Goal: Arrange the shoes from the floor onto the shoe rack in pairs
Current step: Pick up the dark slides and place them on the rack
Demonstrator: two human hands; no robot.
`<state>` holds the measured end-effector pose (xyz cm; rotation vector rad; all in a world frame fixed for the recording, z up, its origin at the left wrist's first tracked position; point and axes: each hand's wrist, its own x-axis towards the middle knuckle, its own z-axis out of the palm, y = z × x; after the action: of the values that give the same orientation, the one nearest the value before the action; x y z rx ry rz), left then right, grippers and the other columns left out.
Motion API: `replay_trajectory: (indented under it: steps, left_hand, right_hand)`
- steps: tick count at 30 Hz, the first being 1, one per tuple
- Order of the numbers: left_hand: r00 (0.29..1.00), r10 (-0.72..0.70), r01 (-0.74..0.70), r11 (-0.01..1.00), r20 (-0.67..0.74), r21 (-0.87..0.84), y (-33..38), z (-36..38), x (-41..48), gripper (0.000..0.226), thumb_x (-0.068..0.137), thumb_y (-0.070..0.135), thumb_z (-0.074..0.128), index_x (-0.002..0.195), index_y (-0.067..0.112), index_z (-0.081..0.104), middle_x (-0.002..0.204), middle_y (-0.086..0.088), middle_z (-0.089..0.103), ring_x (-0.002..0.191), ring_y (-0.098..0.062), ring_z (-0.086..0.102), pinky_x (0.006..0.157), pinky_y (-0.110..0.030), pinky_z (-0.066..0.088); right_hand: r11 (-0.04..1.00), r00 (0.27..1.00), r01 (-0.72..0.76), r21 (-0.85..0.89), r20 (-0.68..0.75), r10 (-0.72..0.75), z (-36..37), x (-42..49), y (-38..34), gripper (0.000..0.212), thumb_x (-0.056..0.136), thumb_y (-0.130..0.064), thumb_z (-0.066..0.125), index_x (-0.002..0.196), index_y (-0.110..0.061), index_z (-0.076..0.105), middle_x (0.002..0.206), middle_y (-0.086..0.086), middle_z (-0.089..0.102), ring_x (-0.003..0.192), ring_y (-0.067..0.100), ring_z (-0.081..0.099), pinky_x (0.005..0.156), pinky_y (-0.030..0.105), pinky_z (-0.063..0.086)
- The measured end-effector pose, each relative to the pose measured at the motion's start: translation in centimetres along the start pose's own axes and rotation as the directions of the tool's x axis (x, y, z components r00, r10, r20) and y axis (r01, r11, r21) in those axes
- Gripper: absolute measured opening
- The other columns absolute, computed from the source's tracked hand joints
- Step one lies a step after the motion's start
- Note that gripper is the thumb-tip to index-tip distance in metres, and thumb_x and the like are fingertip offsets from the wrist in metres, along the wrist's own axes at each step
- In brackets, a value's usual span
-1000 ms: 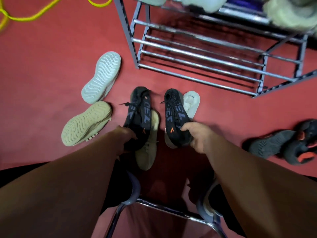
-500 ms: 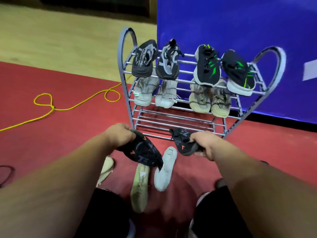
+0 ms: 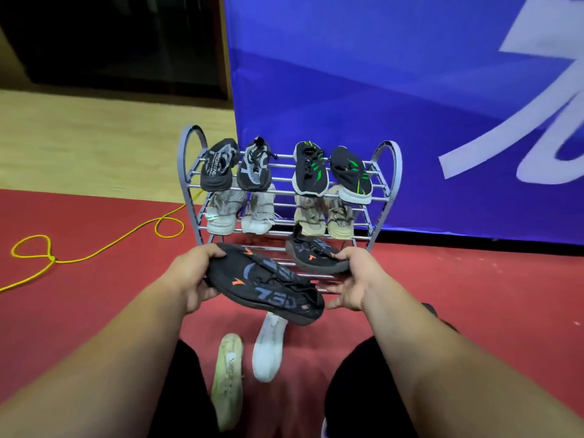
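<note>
My left hand (image 3: 193,273) grips the heel of a black shoe with orange marks (image 3: 268,284), held tilted in the air in front of the rack. My right hand (image 3: 355,276) pinches the heel of its twin, the second black shoe (image 3: 311,256), which lies at the lowest shelf of the grey metal shoe rack (image 3: 387,172). The top shelf carries two black-and-grey shoes (image 3: 235,165) and two black shoes with green stripes (image 3: 328,172). The middle shelf carries two whitish shoes (image 3: 240,211) and two beige shoes (image 3: 324,216).
On the red floor between my knees lie a pale green shoe (image 3: 228,376) and a white shoe (image 3: 268,350). A yellow cable (image 3: 104,249) loops over the floor at left. A blue banner (image 3: 379,105) stands right behind the rack.
Both hands have lifted the black shoes off the floor and carried them forward. The right shoe now lies at the lowest shelf; the view has risen from the floor to the rack.
</note>
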<state>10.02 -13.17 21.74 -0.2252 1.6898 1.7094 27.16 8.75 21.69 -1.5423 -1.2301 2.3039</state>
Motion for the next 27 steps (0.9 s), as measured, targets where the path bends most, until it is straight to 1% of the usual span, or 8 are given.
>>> replay_trajectory:
  steps: [2,5,7,9,14,18,24,27]
  left_hand:
    - [0.999,-0.021,0.022,0.999,0.026,-0.034,0.1,0.1,0.2,0.038,0.078,0.019,0.065,0.116,0.016,0.066,0.094,-0.007,0.072,0.076,-0.024,0.067,0.068,-0.035,0.058]
    - [0.998,-0.038,0.044,0.993,0.058,-0.108,0.2,0.1,0.5,0.057,0.073,0.023,0.065,0.129,0.014,0.063,0.101,-0.007,0.073,0.083,-0.025,0.069,0.076,-0.039,0.06]
    - [0.996,-0.05,0.059,0.989,0.067,-0.138,0.2,0.4,0.7,0.062,0.07,0.024,0.065,0.131,0.013,0.063,0.103,-0.007,0.073,0.084,-0.026,0.07,0.077,-0.041,0.061]
    - [0.997,-0.059,0.068,0.983,0.059,-0.171,0.1,0.7,0.8,0.052,0.074,0.025,0.064,0.125,0.014,0.065,0.104,-0.008,0.073,0.082,-0.026,0.07,0.068,-0.041,0.063]
    - [0.996,-0.081,0.089,0.967,0.047,-0.239,-0.1,1.3,1.0,0.021,0.089,0.028,0.058,0.107,0.018,0.063,0.083,-0.005,0.073,0.07,-0.023,0.069,0.052,-0.036,0.06]
    - [0.992,-0.112,0.121,0.964,0.051,-0.236,-0.2,1.7,0.8,0.014,0.096,0.026,0.054,0.096,0.015,0.061,0.064,-0.005,0.073,0.069,-0.024,0.068,0.047,-0.036,0.058]
    - [0.996,-0.084,0.093,0.957,0.043,-0.274,-0.5,2.0,1.3,0.017,0.092,0.007,0.047,0.103,0.006,0.059,0.089,-0.012,0.069,0.071,-0.028,0.067,0.052,-0.034,0.059]
    - [0.999,-0.036,0.041,0.957,0.023,-0.287,-0.5,2.2,1.7,0.027,0.091,0.003,0.048,0.116,0.002,0.059,0.101,-0.014,0.067,0.077,-0.027,0.067,0.067,-0.037,0.058]
  right_hand:
    - [0.999,1.0,0.003,-0.032,-0.02,-0.004,-0.3,-0.1,0.0,0.018,0.087,-0.024,0.05,0.093,-0.013,0.063,0.112,0.014,0.074,0.106,0.037,0.066,0.117,0.069,0.012]
    - [1.0,1.0,0.001,-0.013,-0.009,-0.001,-0.7,-0.3,0.0,0.02,0.087,-0.027,0.05,0.095,-0.017,0.066,0.109,0.012,0.077,0.098,0.034,0.069,0.116,0.07,0.006]
    - [1.0,1.0,-0.007,0.017,0.022,0.006,-1.1,-0.3,0.0,0.021,0.087,-0.026,0.048,0.095,-0.016,0.065,0.104,0.01,0.076,0.095,0.034,0.069,0.111,0.072,0.022]
    - [0.999,0.999,0.008,0.05,0.048,-0.01,-1.3,-0.2,0.1,0.025,0.086,-0.023,0.047,0.102,-0.015,0.065,0.105,0.012,0.073,0.092,0.033,0.07,0.095,0.065,0.047]
    - [0.999,0.997,0.013,0.044,0.069,-0.016,-1.0,0.1,0.2,0.028,0.085,-0.022,0.049,0.109,-0.018,0.064,0.12,0.011,0.072,0.098,0.032,0.071,0.091,0.067,0.049]
    - [1.0,0.995,-0.008,0.011,0.098,0.007,-0.7,0.1,0.5,0.032,0.084,-0.022,0.049,0.111,-0.019,0.065,0.121,0.009,0.074,0.103,0.032,0.072,0.08,0.064,0.052]
    - [1.0,0.987,-0.028,0.005,0.157,0.027,-0.1,0.4,0.6,0.029,0.087,-0.022,0.049,0.112,-0.019,0.064,0.118,0.01,0.076,0.104,0.033,0.073,0.093,0.075,0.042]
    - [0.999,0.983,-0.03,0.019,0.182,0.026,0.3,0.3,0.7,0.029,0.086,-0.018,0.047,0.11,-0.018,0.064,0.122,0.011,0.074,0.106,0.034,0.073,0.084,0.071,0.05]
